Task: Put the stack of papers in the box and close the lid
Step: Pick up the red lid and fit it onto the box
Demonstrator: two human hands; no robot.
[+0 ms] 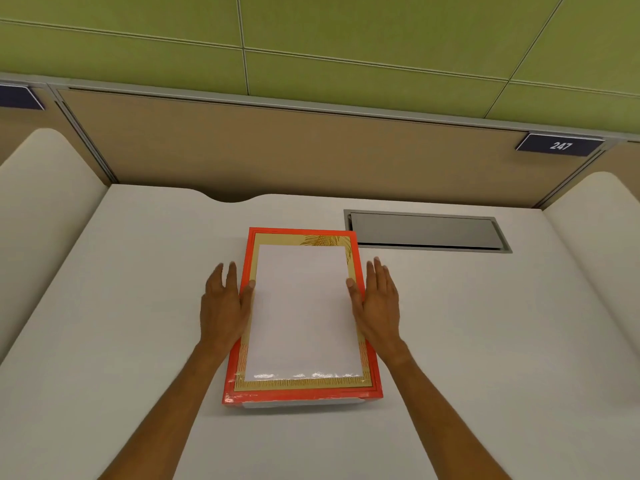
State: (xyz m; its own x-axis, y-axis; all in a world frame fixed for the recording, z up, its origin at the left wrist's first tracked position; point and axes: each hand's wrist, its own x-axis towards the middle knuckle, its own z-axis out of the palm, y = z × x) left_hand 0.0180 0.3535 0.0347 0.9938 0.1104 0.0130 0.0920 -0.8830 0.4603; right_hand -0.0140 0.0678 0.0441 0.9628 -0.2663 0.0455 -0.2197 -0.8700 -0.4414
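An orange box point(371, 362) with a gold, leaf-patterned surface inside its border lies in the middle of the white desk. A white stack of papers point(303, 313) lies flat within that border; whether it rests inside the box or on a closed lid I cannot tell. A white edge shows under the box's near side. My left hand point(223, 299) lies flat against the box's left side, its thumb touching the papers' left edge. My right hand point(379, 296) mirrors it on the right side, thumb at the papers' right edge. The fingers of both hands are straight and spread.
The white desk point(138, 306) has a grey metal cable hatch point(426, 230) just behind and right of the box. Padded cream dividers rise at the left point(38, 202) and right point(602, 244). A tan back panel carries a plate marked 247 point(560, 145).
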